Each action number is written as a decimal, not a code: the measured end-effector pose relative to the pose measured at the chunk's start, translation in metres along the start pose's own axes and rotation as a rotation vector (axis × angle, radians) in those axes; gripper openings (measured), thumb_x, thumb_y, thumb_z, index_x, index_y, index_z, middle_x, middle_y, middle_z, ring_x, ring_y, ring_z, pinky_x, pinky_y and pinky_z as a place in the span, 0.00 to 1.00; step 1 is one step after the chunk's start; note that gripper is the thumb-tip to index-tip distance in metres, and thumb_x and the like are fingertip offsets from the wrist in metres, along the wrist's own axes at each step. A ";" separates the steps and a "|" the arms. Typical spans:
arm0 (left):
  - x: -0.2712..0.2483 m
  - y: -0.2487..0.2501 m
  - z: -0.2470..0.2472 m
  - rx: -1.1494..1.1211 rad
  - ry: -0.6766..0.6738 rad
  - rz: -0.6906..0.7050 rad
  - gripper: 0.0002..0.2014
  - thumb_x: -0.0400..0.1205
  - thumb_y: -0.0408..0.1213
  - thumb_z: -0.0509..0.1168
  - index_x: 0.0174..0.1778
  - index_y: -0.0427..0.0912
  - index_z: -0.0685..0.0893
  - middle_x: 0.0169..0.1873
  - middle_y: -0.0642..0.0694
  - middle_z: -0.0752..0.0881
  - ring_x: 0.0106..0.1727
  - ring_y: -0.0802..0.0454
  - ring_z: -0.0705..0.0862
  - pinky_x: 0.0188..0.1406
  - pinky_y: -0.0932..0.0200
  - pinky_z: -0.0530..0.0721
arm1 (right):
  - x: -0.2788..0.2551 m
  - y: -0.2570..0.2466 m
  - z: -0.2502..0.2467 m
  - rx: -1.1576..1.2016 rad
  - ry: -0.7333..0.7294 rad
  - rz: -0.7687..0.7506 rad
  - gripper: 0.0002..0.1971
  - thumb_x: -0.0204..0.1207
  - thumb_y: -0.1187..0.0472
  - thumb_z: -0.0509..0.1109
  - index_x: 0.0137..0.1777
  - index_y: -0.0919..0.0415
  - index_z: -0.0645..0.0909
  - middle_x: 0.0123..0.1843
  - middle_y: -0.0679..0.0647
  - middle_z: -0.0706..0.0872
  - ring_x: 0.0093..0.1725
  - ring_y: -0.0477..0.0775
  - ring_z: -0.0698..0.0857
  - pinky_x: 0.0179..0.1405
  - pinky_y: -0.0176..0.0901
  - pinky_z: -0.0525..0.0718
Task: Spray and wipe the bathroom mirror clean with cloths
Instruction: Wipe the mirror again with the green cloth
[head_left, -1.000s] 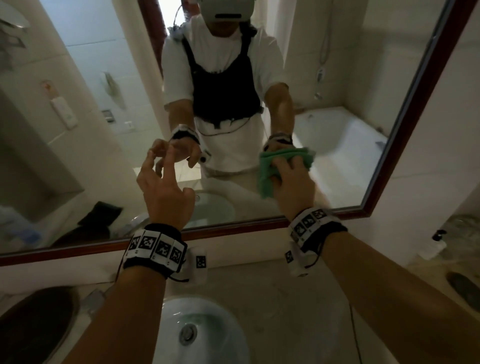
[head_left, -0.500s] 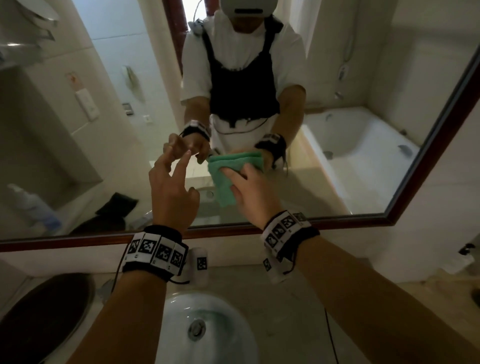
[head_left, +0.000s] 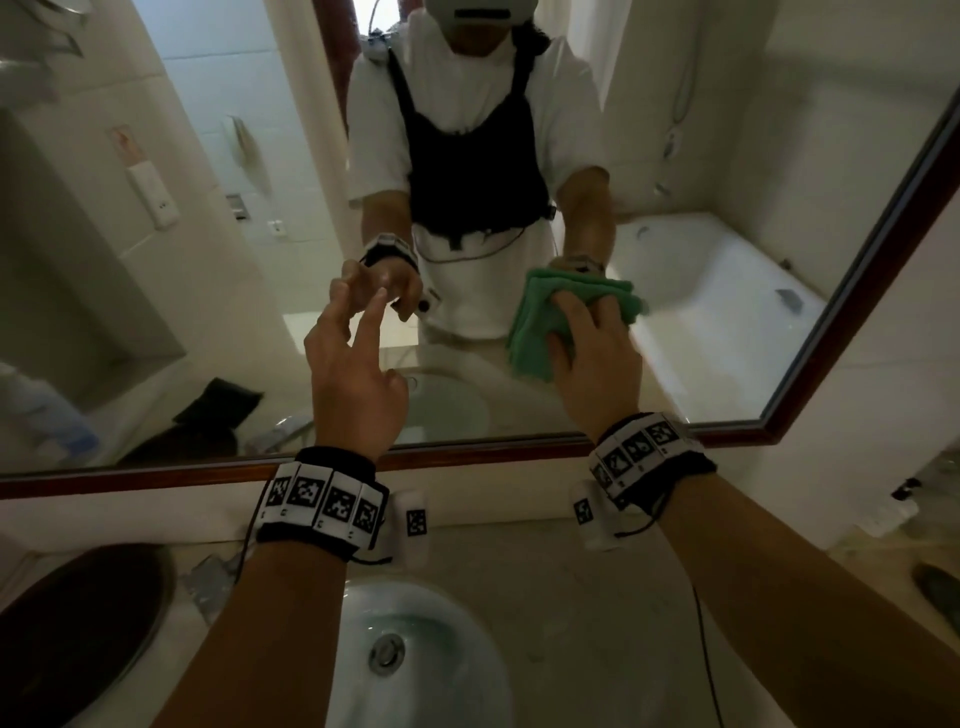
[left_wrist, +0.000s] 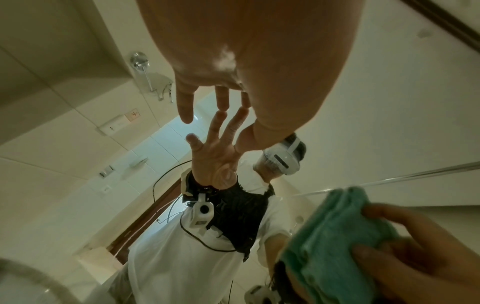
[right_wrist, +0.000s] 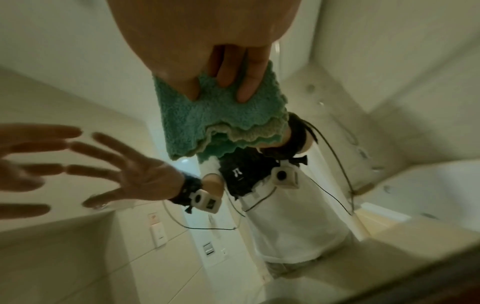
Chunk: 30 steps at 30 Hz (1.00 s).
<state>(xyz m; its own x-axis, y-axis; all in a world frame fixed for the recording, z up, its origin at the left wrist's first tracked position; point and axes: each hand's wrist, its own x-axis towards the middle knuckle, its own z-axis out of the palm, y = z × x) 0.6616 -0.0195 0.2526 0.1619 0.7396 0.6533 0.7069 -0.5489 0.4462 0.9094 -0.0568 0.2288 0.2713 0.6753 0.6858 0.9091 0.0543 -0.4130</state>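
The wood-framed mirror (head_left: 197, 270) fills the upper head view. A folded green cloth (head_left: 535, 332) lies flat on the glass, low and right of centre. My right hand (head_left: 587, 332) presses it there with straight, spread fingers; the right wrist view shows the fingers (right_wrist: 246, 86) lying flat on the cloth (right_wrist: 213, 117). My left hand (head_left: 358, 327) is open to the left of the cloth, its fingertips on the glass. The left wrist view shows that hand (left_wrist: 207, 102) meeting its reflection, with the cloth (left_wrist: 332, 246) at lower right.
A white basin (head_left: 431, 670) sits in the beige counter (head_left: 597, 597) below my arms. A dark round object (head_left: 78, 623) lies at lower left. A pump bottle (head_left: 893, 512) stands on the counter at right. The mirror's lower frame (head_left: 467, 460) runs just above my wrists.
My right hand slid the cloth left toward my left hand, then back right across the glass. My left hand stayed with its fingertips on the mirror.
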 end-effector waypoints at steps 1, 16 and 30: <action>0.000 0.000 -0.001 -0.014 -0.012 -0.015 0.42 0.72 0.19 0.69 0.83 0.47 0.68 0.84 0.43 0.59 0.80 0.42 0.61 0.73 0.59 0.65 | 0.003 -0.010 0.003 0.000 -0.012 -0.040 0.22 0.81 0.54 0.66 0.74 0.51 0.72 0.63 0.63 0.77 0.57 0.66 0.81 0.34 0.58 0.88; 0.001 -0.014 -0.013 -0.077 -0.046 0.040 0.43 0.72 0.19 0.67 0.85 0.43 0.64 0.85 0.46 0.60 0.81 0.45 0.62 0.72 0.84 0.49 | 0.002 -0.108 0.042 -0.033 -0.278 -0.304 0.27 0.77 0.60 0.69 0.77 0.48 0.74 0.61 0.59 0.77 0.54 0.61 0.83 0.38 0.48 0.85; -0.040 -0.011 0.024 0.020 -0.089 -0.264 0.41 0.74 0.24 0.66 0.83 0.55 0.64 0.83 0.44 0.51 0.81 0.39 0.58 0.74 0.42 0.73 | -0.054 -0.042 0.062 0.101 -0.422 -0.134 0.24 0.79 0.59 0.59 0.76 0.49 0.75 0.63 0.56 0.76 0.60 0.62 0.78 0.52 0.55 0.85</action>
<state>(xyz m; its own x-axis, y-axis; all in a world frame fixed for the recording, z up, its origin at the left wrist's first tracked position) 0.6643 -0.0335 0.2071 0.0293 0.8879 0.4592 0.7462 -0.3251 0.5810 0.8374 -0.0503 0.1716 -0.0180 0.8970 0.4417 0.8862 0.2188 -0.4083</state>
